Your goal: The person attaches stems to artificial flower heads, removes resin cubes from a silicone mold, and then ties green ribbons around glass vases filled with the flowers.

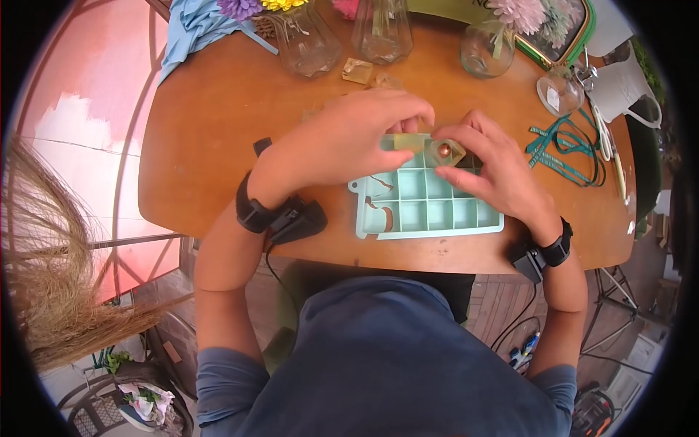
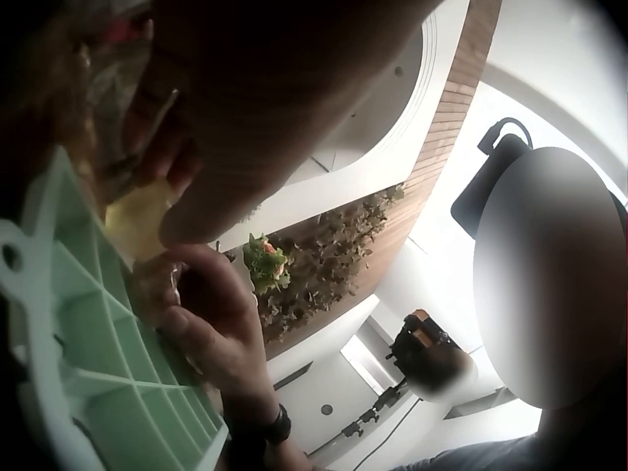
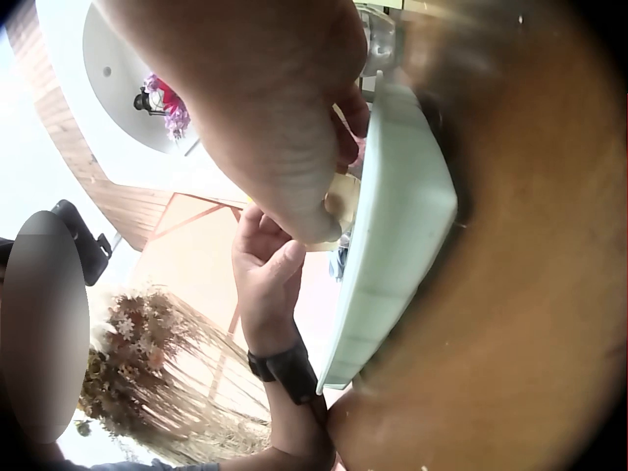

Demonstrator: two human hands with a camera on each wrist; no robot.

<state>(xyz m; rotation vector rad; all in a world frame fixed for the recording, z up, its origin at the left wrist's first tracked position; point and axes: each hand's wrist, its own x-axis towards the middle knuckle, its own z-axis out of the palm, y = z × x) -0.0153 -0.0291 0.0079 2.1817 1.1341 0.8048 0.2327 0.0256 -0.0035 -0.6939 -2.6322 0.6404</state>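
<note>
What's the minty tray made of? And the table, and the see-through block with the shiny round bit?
Tray: probably silicone or plastic, fairly matt and smooth, with moulded-looking square pockets.
Table: looks like varnished wood, going by its brown top and soft sheen.
Block: perhaps clear resin, maybe plastic or glass; its faces look glossy, and the coppery round bit shows through.

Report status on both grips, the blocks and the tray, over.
Left grip pinching yellowish block. Right grip pinching block with coppery spot. Pale green tray beneath; both grips partly hide its far side.

Mint tray, pale yellow block, copper-dotted amber block, brown table, navy shirt
</note>
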